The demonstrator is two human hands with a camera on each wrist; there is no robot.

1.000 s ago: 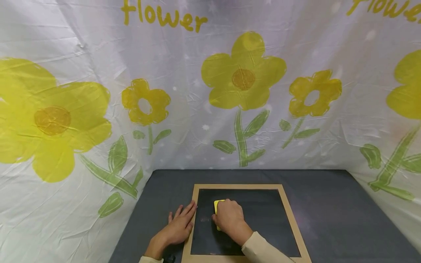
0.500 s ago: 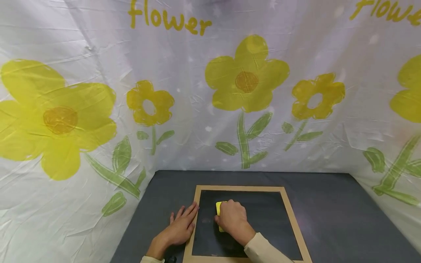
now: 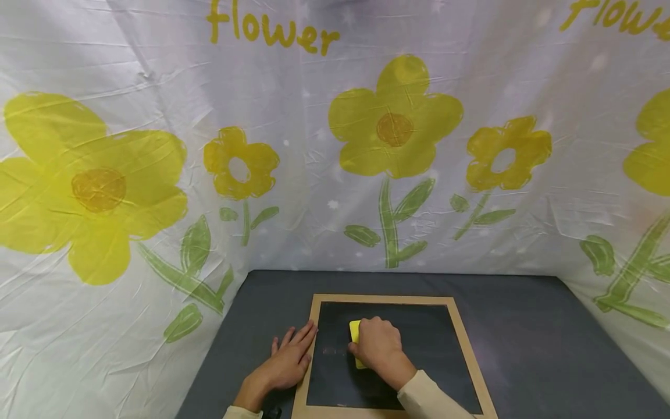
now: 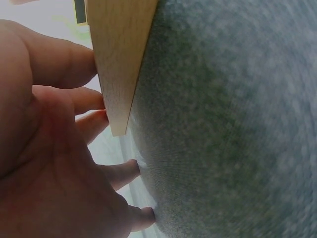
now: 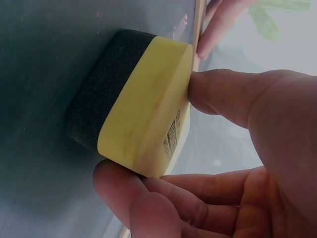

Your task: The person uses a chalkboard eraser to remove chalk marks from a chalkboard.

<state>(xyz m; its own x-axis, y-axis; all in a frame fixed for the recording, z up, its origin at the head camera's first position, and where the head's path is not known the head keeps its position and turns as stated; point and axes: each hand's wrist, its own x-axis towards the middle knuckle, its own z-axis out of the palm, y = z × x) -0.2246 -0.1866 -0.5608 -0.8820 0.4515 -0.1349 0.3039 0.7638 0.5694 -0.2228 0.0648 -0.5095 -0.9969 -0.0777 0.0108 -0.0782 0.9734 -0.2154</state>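
A blackboard [image 3: 429,355] in a light wooden frame lies on the dark table. My right hand [image 3: 381,347] grips a yellow board eraser [image 3: 355,331] over the left half of the board. In the right wrist view, thumb and fingers hold opposite sides of the eraser [image 5: 143,99], and its dark felt side faces the board surface. My left hand [image 3: 285,362] lies at the board's left edge with its fingers spread. The left wrist view shows thumb and some fingertips touching the wooden frame [image 4: 119,64], while other fingertips reach the tabletop.
The dark tabletop [image 3: 528,343] extends on both sides of the board. Behind and beside it hangs a white cloth [image 3: 309,233] printed with yellow flowers. Faint pale marks [image 3: 330,351] show on the blackboard, left of the eraser.
My right hand and the eraser have shifted a little to the right across the board. The left hand stays at the frame. The head view has tilted slightly.
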